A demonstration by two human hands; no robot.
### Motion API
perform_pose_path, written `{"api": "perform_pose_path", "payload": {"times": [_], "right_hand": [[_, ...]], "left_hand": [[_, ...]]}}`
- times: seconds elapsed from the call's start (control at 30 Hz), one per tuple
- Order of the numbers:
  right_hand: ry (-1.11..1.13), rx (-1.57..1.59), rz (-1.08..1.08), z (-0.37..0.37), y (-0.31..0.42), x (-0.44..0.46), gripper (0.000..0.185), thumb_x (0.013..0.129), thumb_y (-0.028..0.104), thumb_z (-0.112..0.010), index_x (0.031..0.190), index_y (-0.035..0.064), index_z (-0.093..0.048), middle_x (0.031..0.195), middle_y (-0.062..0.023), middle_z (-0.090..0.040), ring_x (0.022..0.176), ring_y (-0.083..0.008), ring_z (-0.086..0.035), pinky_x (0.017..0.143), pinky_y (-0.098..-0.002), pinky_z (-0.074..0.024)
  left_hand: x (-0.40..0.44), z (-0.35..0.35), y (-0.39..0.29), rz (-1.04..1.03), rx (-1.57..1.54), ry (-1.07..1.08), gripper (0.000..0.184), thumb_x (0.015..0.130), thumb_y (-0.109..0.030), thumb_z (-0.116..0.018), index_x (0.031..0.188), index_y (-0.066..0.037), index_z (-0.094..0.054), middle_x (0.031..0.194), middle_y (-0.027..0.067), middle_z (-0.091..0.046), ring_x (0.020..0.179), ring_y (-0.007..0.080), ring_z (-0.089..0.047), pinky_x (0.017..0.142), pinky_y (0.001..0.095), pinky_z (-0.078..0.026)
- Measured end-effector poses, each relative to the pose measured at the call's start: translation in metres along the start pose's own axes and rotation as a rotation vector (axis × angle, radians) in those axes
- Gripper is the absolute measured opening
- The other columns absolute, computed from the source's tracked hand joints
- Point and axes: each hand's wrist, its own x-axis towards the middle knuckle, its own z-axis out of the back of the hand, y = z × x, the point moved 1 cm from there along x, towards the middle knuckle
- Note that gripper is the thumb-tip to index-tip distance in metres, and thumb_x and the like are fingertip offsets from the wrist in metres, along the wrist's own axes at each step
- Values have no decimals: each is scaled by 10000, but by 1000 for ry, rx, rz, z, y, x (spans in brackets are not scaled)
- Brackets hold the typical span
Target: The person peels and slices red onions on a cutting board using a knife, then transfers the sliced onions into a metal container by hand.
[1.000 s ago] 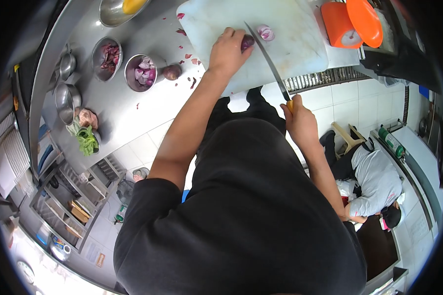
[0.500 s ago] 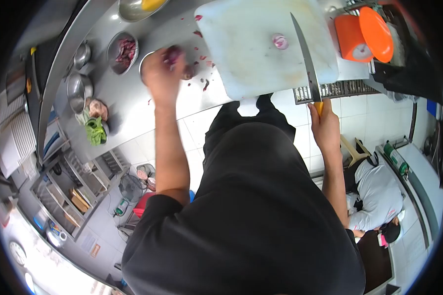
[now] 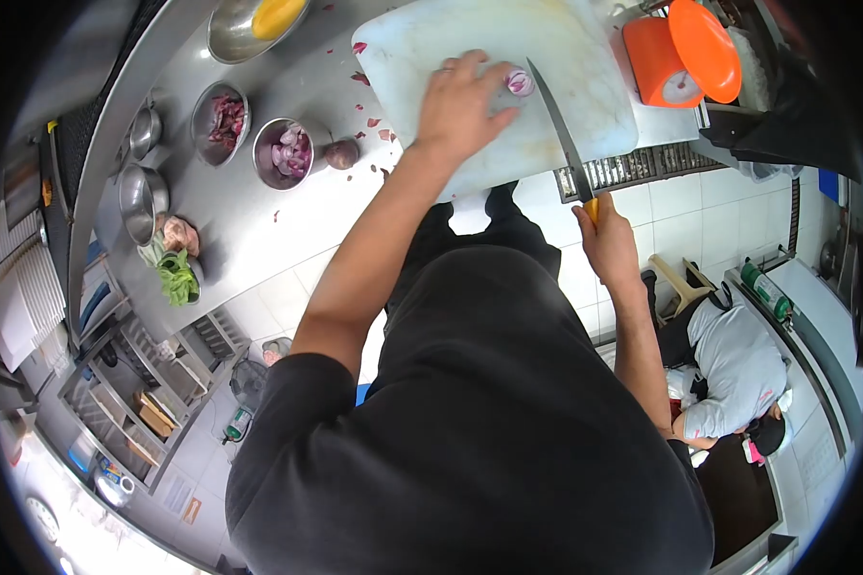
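Note:
On the white cutting board [image 3: 585, 115] lies a small piece of red onion [image 3: 520, 83]. My left hand [image 3: 462, 107] is over the board with its fingers spread and holding nothing, the fingertips close to the onion piece. My right hand [image 3: 608, 240] grips the yellow handle of a long kitchen knife [image 3: 563, 129]. The blade points away from me over the board, its tip just right of the onion piece. Left of the board, a steel bowl [image 3: 267, 174] contains peeled red onion pieces [image 3: 291, 151]. Beside that bowl sits a dark round onion [image 3: 341, 154].
Another steel bowl [image 3: 198, 127] holds dark red peelings. Leafy greens [image 3: 177, 277] lie near the left end of the steel counter [image 3: 249, 225]. An orange kitchen scale [image 3: 654, 62] stands right of the board. A person in a grey shirt [image 3: 738, 350] is bent over at the right.
My left hand has moved right, from the onion bowl to the board beside the onion piece, and is empty now. The view has shifted slightly; my right hand still holds the knife.

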Motion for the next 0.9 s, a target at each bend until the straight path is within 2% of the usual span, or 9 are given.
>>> {"api": "perform_pose_path", "payload": {"times": [0.07,0.2,0.27,0.37,0.47,0.57,0.67,0.77,0.9], "right_hand": [[2,6,1,0,0,0,349,1062,289,-681,1119,-17,-523,785,-301,-707,789,-525,-703,661,-577,-545],[3,31,23,0,3,-2,344,1058,283,-689,1080,-9,-510,771,-296,-700,772,-529,-694,649,-576,-533],[27,48,33,1,7,-4,338,1057,280,-691,1063,-2,-504,761,-291,-694,762,-529,-689,644,-576,-527],[71,58,59,-1,11,-3,320,1058,279,-686,1055,17,-502,751,-280,-685,758,-523,-685,652,-576,-522],[115,26,57,-2,20,2,354,1053,299,-695,1060,-6,-516,811,-302,-695,813,-532,-684,687,-570,-524],[112,-9,94,-5,24,4,331,1050,301,-685,1048,21,-508,762,-274,-689,773,-511,-693,672,-577,-528],[104,-22,111,-5,24,5,329,1047,298,-690,1045,21,-513,761,-274,-693,772,-510,-699,668,-575,-538],[114,-41,99,-3,24,4,331,1045,297,-691,1043,17,-515,758,-274,-695,765,-510,-702,662,-573,-547],[96,-20,113,-4,25,1,340,1047,295,-695,1045,6,-516,764,-281,-693,757,-512,-696,654,-569,-540]], "left_hand": [[11,-23,-11,-14,-6,119,462,839,-296,-869,1257,-140,-750,1325,135,-655,1204,341,-637,1015,436,-540],[12,-40,-5,102,-78,168,402,896,-281,-811,1256,-117,-742,1203,130,-701,1084,316,-686,958,425,-568],[3,-37,4,187,-213,128,365,927,-270,-777,1240,-87,-736,1132,129,-722,989,301,-717,912,422,-585],[-7,-24,17,479,-501,171,345,956,-257,-744,1229,-47,-723,1050,127,-736,848,283,-726,837,401,-597],[-19,-23,35,586,-396,117,362,965,-250,-734,1253,-32,-715,1080,126,-732,835,266,-729,824,364,-597],[-22,-16,40,523,-139,19,386,947,-205,-748,1305,-63,-712,1167,132,-712,910,261,-741,845,358,-604],[-21,-12,37,343,-283,-11,433,916,-141,-763,1343,-98,-703,1265,135,-678,977,259,-740,880,368,-606],[-19,-20,47,218,-181,66,492,890,-103,-771,1374,-129,-689,1310,130,-657,992,258,-730,904,373,-602],[-15,-15,49,232,-227,88,511,873,-104,-790,1372,-106,-678,1280,122,-668,990,260,-725,914,368,-598]]}}
